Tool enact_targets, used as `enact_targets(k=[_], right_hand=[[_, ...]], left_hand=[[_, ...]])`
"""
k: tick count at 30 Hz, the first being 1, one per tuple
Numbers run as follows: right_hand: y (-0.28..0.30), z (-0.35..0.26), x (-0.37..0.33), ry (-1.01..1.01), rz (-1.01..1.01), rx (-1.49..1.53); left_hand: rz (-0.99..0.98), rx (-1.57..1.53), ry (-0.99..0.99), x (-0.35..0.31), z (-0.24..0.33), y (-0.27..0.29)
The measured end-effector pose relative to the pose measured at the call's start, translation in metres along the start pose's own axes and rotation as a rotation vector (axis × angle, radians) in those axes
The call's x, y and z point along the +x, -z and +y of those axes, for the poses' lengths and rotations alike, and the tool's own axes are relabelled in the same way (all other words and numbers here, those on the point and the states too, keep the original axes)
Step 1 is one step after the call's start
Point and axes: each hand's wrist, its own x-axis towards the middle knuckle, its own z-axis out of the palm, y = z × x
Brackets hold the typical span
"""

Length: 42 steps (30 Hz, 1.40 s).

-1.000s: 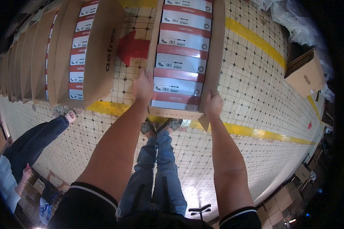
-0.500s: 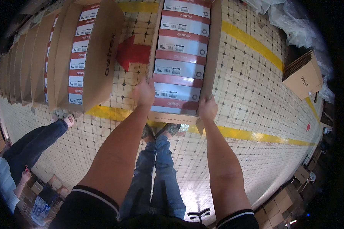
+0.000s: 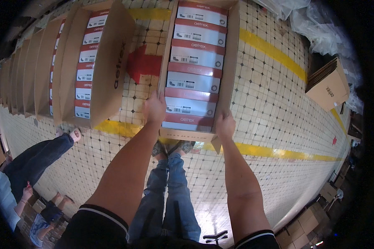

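In front of me stands a long open cardboard carton [image 3: 226,79], packed with a row of white and red shoe boxes [image 3: 195,56]. My left hand [image 3: 154,108] is closed on the carton's left wall near its front corner. On the opposite wall, my right hand [image 3: 225,124] grips the edge close to the right front corner. Fingers of both hands are partly hidden behind the cardboard. A loose flap [image 3: 216,144] juts down at the right front corner, above my shoes [image 3: 186,147].
To the left stands a row of similar open cartons [image 3: 105,70] with shoe boxes inside. Yellow tape [image 3: 270,150] and a red arrow [image 3: 145,64] mark the tiled floor. Flattened cartons [image 3: 329,85] and clear plastic [image 3: 316,25] lie right. A person's foot [image 3: 75,135] shows at left.
The carton and both my hands sit slightly lower in the picture, nearer to me. The shoe boxes inside have shifted along with it. Both hands keep their hold.
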Motion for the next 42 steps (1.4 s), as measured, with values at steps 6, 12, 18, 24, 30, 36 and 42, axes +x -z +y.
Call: enact_targets(k=[6, 12, 18, 24, 30, 36, 42], right_hand=[[-0.001, -0.004, -0.002, -0.015, 0.019, 0.007], [0.003, 0.005, 0.001, 0.006, -0.013, 0.042], [0.003, 0.006, 0.001, 0.036, 0.001, 0.073], [0.004, 0.001, 0.001, -0.003, -0.027, 0.027], [0.008, -0.003, -0.001, 0.012, -0.021, 0.053], [0.008, -0.005, -0.002, -0.013, -0.024, 0.022], [0.012, -0.004, -0.001, -0.003, -0.054, 0.066]], left_hand=[[0.029, 0.018, -0.023, 0.001, -0.002, -0.002], [0.006, 0.056, -0.009, 0.001, -0.003, -0.004], [0.066, -0.015, -0.054, 0.001, -0.004, -0.006], [0.054, -0.050, -0.049, 0.001, -0.004, -0.005], [0.042, 0.006, -0.049, 0.000, -0.002, -0.003], [-0.004, 0.018, -0.023, -0.001, 0.000, -0.002], [0.000, 0.002, -0.009, 0.002, -0.004, -0.003]])
